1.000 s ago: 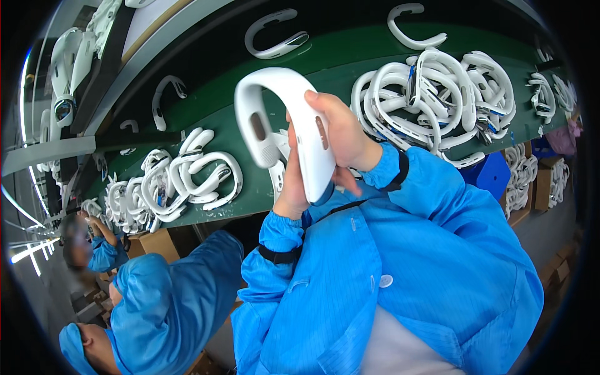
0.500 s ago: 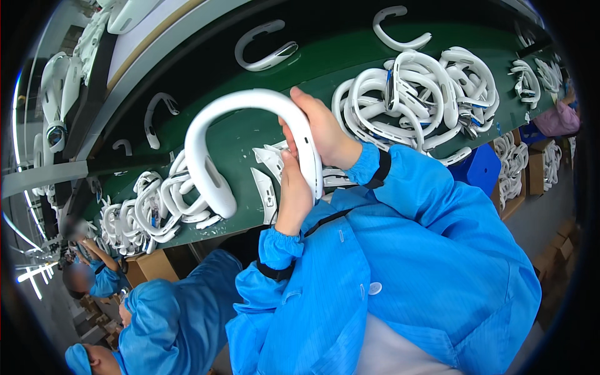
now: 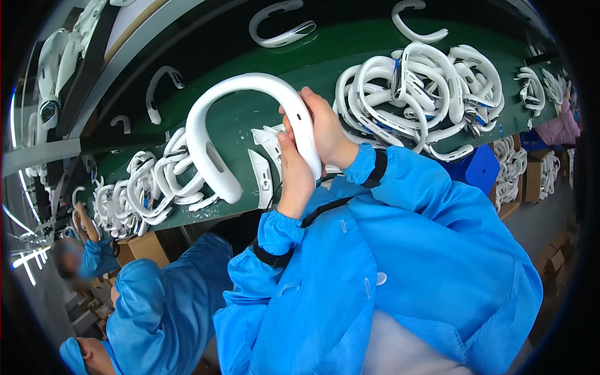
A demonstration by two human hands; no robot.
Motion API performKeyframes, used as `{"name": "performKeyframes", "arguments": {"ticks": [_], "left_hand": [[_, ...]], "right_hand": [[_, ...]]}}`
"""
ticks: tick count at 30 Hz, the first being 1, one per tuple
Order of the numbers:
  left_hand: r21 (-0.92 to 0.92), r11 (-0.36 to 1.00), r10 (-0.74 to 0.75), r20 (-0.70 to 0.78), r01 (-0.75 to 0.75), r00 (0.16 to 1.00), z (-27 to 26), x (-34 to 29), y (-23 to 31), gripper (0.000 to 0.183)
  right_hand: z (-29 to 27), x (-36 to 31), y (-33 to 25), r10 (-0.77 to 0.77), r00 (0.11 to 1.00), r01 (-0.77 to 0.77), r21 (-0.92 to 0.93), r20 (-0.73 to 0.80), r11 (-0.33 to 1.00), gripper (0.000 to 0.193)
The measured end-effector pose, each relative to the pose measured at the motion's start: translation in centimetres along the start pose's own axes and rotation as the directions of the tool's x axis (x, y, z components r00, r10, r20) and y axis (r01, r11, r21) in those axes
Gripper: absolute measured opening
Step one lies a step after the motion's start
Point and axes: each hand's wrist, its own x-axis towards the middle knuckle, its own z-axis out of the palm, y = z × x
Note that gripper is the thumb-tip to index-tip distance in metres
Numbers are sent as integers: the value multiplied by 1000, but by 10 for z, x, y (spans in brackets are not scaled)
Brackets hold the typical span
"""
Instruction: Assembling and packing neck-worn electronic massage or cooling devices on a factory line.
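Both my hands hold a white U-shaped neck fan (image 3: 209, 106) above the green workbench, its curve toward the far side. My left hand (image 3: 295, 178) wraps the near end of its right arm. Higher on that same arm, my right hand (image 3: 328, 131) grips from the right side, its fingers partly hidden behind the fan. The fan's left arm hangs unsupported and shows a long grey slot. Under the fan lie loose white curved shell pieces (image 3: 261, 178) on the green bench top (image 3: 244, 134).
A big heap of white neck fans (image 3: 406, 94) lies to the right, another heap (image 3: 150, 187) to the left. Single curved parts (image 3: 284, 28) rest along the far side. A blue bin (image 3: 478, 169) stands below the bench's right edge. A co-worker in blue (image 3: 169, 294) is at lower left.
The neck fan has turned slightly in my hands, and the slots near its right end no longer show. My grip stays much the same. The whole view has shifted a little.
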Motion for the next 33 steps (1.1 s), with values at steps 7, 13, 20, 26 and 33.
{"name": "performKeyframes", "arguments": {"ticks": [7, 13, 20, 26, 33], "left_hand": [[-47, 999, 13, 18, -12, 1000, -6, -2, -12, 67], [154, 983, 96, 22, -98, 995, -22, 17, -24, 66], [-28, 923, 380, -105, -385, 919, -23, -14, 32, 43], [-448, 891, 152, 131, -78, 980, -46, -6, 26, 67], [-587, 802, 144, 10, -111, 989, -45, 6, 16, 60]], "right_hand": [[3, 7, -9, 209, 975, -204, -75, 71, 976, 51], [0, 6, 4, 56, 995, -60, -42, -87, 997, 50], [29, -14, -12, -49, 987, 68, -126, 151, 990, 33], [13, -16, -29, 31, 929, 106, -345, 370, 933, 42], [27, -23, -6, -120, 890, 385, -583, 440, 715, 53]]}}
